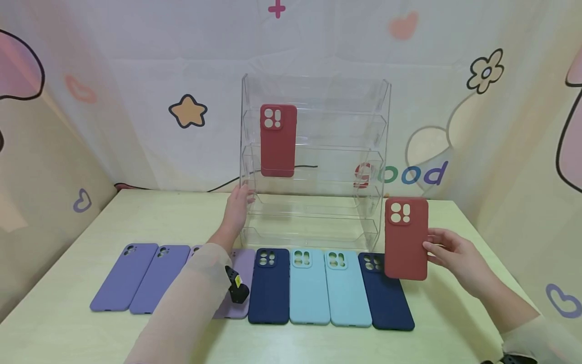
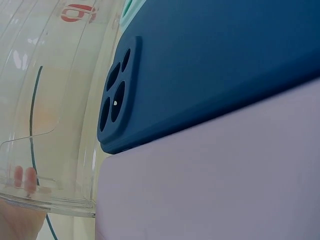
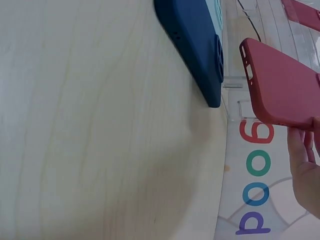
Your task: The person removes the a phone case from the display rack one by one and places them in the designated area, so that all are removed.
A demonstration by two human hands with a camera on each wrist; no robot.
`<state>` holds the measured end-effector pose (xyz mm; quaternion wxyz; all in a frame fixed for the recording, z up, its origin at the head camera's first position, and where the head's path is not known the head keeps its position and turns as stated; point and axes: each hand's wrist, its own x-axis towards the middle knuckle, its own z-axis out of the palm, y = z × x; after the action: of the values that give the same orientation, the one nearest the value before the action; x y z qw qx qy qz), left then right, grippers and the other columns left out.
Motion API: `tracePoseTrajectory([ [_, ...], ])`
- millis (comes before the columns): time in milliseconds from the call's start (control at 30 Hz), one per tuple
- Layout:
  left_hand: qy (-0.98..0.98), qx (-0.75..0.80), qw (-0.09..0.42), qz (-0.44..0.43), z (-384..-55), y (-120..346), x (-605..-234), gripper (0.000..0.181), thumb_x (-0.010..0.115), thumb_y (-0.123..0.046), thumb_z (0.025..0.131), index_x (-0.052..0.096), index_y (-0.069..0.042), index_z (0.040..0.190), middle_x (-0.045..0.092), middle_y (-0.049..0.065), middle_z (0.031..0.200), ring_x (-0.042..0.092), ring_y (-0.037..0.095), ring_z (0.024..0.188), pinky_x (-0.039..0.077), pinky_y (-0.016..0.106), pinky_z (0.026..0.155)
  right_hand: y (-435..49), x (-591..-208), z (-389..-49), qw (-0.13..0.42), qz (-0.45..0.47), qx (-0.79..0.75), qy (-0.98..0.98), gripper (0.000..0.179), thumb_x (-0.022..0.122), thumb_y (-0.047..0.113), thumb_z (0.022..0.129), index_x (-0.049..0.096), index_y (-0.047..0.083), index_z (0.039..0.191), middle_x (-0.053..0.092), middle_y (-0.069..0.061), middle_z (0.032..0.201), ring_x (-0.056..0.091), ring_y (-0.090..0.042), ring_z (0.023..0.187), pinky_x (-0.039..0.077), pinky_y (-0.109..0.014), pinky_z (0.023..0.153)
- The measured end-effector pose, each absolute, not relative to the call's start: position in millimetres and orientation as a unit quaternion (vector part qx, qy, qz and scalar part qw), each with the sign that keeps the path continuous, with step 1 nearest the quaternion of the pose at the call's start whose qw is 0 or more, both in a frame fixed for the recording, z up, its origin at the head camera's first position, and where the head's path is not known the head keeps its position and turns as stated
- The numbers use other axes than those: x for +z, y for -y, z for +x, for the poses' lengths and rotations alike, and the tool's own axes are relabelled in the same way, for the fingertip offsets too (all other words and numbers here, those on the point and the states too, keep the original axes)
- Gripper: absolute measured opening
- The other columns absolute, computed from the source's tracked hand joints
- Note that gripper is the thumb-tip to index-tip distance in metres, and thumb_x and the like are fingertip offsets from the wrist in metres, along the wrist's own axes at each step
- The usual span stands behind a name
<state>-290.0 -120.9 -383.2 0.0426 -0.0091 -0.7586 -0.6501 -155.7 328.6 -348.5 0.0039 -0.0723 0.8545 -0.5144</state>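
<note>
My right hand point(image 1: 456, 258) pinches a red phone case point(image 1: 406, 240) by its right edge. The case is upright, camera cutouts at top left, and overlaps the far-right navy case point(image 1: 391, 298) in the head view. In the right wrist view, my right hand point(image 3: 306, 165) holds that red case point(image 3: 285, 85) by its edge. With my left hand point(image 1: 236, 207) I grip the lower left side of a clear tiered display rack point(image 1: 313, 240); the fingertips show through its panel in the left wrist view. Another red case point(image 1: 278, 151) stands in the rack's upper left.
A row of phone cases lies before the rack: purple point(image 1: 125, 278), lilac point(image 1: 243, 268) partly behind my left sleeve, navy point(image 1: 269, 298) and light blue point(image 1: 310, 298). A printed curtain point(image 1: 136, 126) hangs behind the table point(image 1: 59, 283). A black cord point(image 1: 223, 184) runs behind the rack.
</note>
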Motion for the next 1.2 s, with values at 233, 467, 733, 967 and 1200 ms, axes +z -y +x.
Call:
tracePoseTrajectory([
  [233,0.758,-0.651,0.042,-0.006,-291,119,-382,0.058,0.024,-0.044,0.099,0.030,-0.007,0.144,0.047,0.015,0.134,0.048,0.030,0.119,0.028,0.053,0.103,-343,-352,-155,0.035,-0.081,-0.506,-0.858,0.052,0.052,0.016,0.096,0.032,-0.015,0.133,0.056,-0.008,0.106,0.060,-0.001,0.089,0.052,-0.026,0.076],
  [467,0.759,-0.650,0.039,-0.002,-287,116,-376,0.057,0.023,-0.043,0.098,0.031,-0.008,0.143,0.047,0.016,0.134,0.049,0.029,0.118,0.028,0.052,0.103,-359,-356,-152,0.064,-0.093,-0.523,-0.845,0.048,0.052,0.009,0.096,0.032,-0.020,0.128,0.058,-0.001,0.100,0.062,-0.006,0.087,0.052,-0.023,0.075],
  [733,0.765,-0.643,0.043,-0.010,-290,120,-381,0.059,0.022,-0.046,0.098,0.028,-0.010,0.145,0.047,0.014,0.134,0.048,0.029,0.119,0.026,0.054,0.103,-373,-360,-149,0.129,-0.085,-0.550,-0.821,0.033,0.051,0.007,0.095,0.044,-0.012,0.121,0.060,-0.001,0.099,0.063,-0.012,0.088,0.052,-0.024,0.077],
  [967,0.766,-0.641,0.043,-0.014,-289,121,-382,0.059,0.022,-0.046,0.099,0.028,-0.011,0.146,0.047,0.014,0.134,0.048,0.031,0.119,0.027,0.055,0.103,-380,-366,-149,0.172,-0.087,-0.547,-0.815,0.041,0.051,0.008,0.096,0.036,-0.019,0.122,0.060,0.001,0.100,0.062,-0.011,0.090,0.052,-0.026,0.078],
  [1200,0.764,-0.644,0.049,-0.006,-292,122,-385,0.058,0.024,-0.045,0.099,0.031,-0.009,0.144,0.049,0.014,0.133,0.050,0.031,0.117,0.029,0.054,0.102,-384,-373,-143,0.189,-0.069,-0.502,-0.841,0.049,0.052,0.011,0.095,0.032,-0.024,0.122,0.059,-0.007,0.101,0.061,-0.010,0.088,0.053,-0.032,0.078],
])
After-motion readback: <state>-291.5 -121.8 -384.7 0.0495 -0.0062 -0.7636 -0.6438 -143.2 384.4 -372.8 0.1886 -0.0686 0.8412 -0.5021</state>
